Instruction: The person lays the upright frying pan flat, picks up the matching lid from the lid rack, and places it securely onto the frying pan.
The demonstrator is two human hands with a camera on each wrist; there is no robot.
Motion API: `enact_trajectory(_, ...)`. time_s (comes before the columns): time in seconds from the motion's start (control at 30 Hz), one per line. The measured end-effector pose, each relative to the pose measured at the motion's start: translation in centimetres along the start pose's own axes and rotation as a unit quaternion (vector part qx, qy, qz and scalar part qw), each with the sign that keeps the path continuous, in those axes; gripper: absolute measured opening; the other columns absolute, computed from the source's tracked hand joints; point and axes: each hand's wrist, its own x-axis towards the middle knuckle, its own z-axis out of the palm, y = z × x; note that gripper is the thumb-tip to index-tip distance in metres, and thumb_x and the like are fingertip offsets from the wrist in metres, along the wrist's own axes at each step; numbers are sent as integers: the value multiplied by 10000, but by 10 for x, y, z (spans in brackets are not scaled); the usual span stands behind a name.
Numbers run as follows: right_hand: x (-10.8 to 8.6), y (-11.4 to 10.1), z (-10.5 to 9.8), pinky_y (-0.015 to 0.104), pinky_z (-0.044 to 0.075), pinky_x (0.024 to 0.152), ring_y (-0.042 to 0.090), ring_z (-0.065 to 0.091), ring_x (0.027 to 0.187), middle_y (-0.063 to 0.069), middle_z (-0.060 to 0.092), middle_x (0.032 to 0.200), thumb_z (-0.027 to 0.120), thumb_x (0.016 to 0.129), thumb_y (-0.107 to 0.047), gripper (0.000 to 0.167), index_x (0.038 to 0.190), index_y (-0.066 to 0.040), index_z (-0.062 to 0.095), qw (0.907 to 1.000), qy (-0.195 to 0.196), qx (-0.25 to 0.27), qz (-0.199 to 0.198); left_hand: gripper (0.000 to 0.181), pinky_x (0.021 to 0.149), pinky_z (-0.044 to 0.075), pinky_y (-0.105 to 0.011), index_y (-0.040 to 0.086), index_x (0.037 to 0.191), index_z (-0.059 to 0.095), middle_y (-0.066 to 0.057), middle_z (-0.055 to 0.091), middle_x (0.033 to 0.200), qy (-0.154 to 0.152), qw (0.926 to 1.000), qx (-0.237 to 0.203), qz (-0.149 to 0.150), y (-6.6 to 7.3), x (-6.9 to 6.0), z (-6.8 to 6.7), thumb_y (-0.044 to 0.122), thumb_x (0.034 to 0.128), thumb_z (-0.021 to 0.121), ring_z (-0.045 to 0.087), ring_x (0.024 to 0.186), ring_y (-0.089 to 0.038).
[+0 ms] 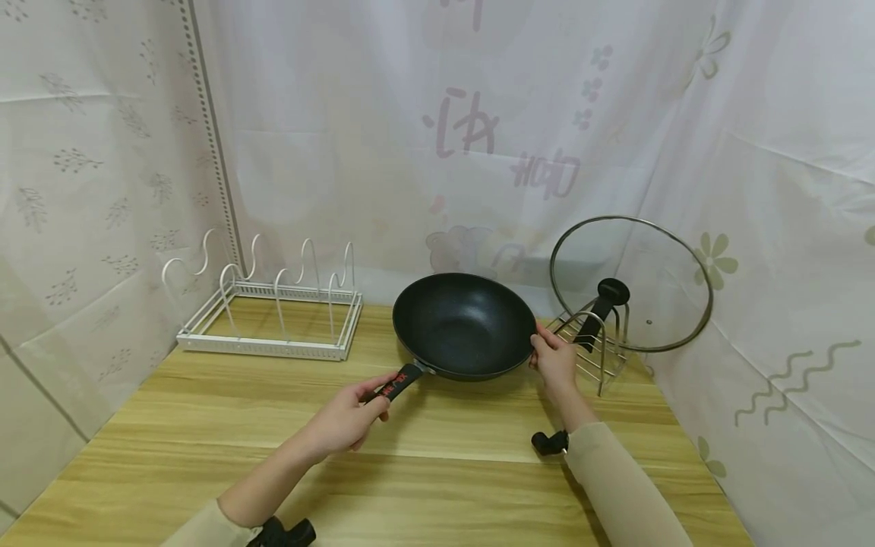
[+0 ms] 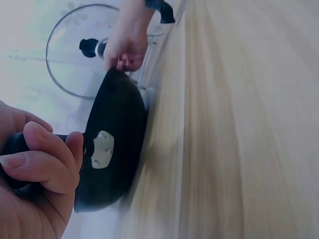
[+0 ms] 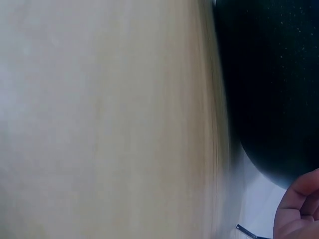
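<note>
A black wok [image 1: 465, 327] is at the middle of the table's far side, its inside facing up and toward me. My left hand [image 1: 349, 418] grips its black handle [image 1: 399, 382], which bears red lettering. In the left wrist view, the fingers [image 2: 50, 164] curl round that handle close to the riveted metal bracket [image 2: 102, 149]. My right hand [image 1: 555, 361] pinches the wok's right rim between thumb and fingers. Just beyond this hand, a glass lid [image 1: 656, 281] with a black knob leans in a small wire rack [image 1: 601, 365]. Whether the wok's base touches the table cannot be told.
On the back left of the wooden table [image 1: 437, 486] stands a white rack [image 1: 266, 349] with several curved wire dividers. Patterned cloth [image 1: 383, 152] hangs behind and at both sides. A black wrist device [image 1: 549, 443] juts from the right wrist, another [image 1: 283, 533] from the left.
</note>
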Motion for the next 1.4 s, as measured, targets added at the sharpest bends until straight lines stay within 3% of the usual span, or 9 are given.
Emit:
enact_trajectory(0.2, -4, 2, 1, 190, 499, 559, 23, 507, 551, -113, 614, 895, 650, 1085, -111, 463, 1543, -50, 625, 9999, 38, 121, 89, 573, 436, 344, -223, 118, 1656, 498, -145, 673, 995, -68, 9998, 177, -26, -2, 3, -12, 152, 1085, 536, 380, 458, -101)
enact_trajectory(0.27, -5, 1, 2, 188, 506, 563, 21, 510, 555, -106, 617, 885, 653, 1085, -119, 473, 1553, -53, 616, 9997, 34, 181, 168, 574, 431, 337, -224, 122, 1658, 496, -158, 674, 995, -126, 9997, 223, -25, -3, 4, -16, 156, 1086, 535, 375, 451, -100)
enact_trajectory(0.4, -11, -1, 4, 178, 519, 568, 15, 523, 569, -18, 707, 1077, 651, 1089, -115, 484, 1562, -30, 598, 9997, 65, 189, 119, 580, 428, 327, -224, 122, 1655, 499, -171, 679, 990, -188, 9995, 246, -28, -3, 5, -23, 151, 1078, 535, 368, 442, -95)
enact_trajectory(0.5, -14, -1, 6, 172, 522, 558, 15, 537, 575, 46, 686, 1212, 653, 1083, -105, 474, 1547, -15, 610, 9998, 139, 111, -13, 575, 431, 319, -223, 112, 1645, 512, -157, 677, 975, -199, 9995, 244, -3, -3, 6, -27, 144, 1072, 540, 358, 438, -90)
enact_trajectory(0.53, -15, 0, 6, 170, 524, 556, 13, 540, 576, 17, 695, 1209, 651, 1083, -102, 473, 1546, -13, 610, 9999, 144, 80, -48, 571, 432, 315, -222, 107, 1643, 513, -156, 675, 973, -214, 9995, 237, 15, -4, 6, -28, 142, 1073, 541, 352, 439, -87)
enact_trajectory(0.67, -17, 1, 8, 177, 533, 539, 21, 549, 558, -78, 656, 827, 658, 1077, -88, 461, 1529, -9, 627, 9997, 192, 27, -130, 561, 432, 296, -223, 116, 1640, 519, -119, 667, 956, -248, 9994, 227, 15, -6, 8, -34, 148, 1080, 552, 333, 437, -85)
enact_trajectory(0.77, -20, 0, 8, 178, 535, 533, 21, 546, 545, -116, 610, 710, 654, 1078, -88, 466, 1533, 6, 616, 9997, 159, 50, -150, 560, 433, 291, -228, 121, 1640, 520, -111, 665, 956, -280, 9994, 214, 12, -6, 8, -37, 156, 1083, 562, 326, 438, -88)
enact_trajectory(1.03, -24, 2, 12, 176, 528, 513, 33, 548, 523, -86, 572, 640, 658, 1070, -82, 478, 1532, 31, 605, 9995, 235, 132, -174, 559, 424, 288, -233, 130, 1646, 516, -120, 667, 972, -379, 9987, 322, 88, -6, 8, -46, 166, 1091, 569, 333, 430, -90)
enact_trajectory(1.4, -31, 4, 17, 188, 542, 526, 24, 563, 518, -99, 571, 673, 678, 1075, -123, 489, 1551, -28, 613, 9992, 379, 79, -29, 564, 417, 302, -223, 104, 1645, 511, -99, 674, 944, -490, 9981, 377, 86, -10, 14, -60, 165, 1088, 574, 350, 424, -62)
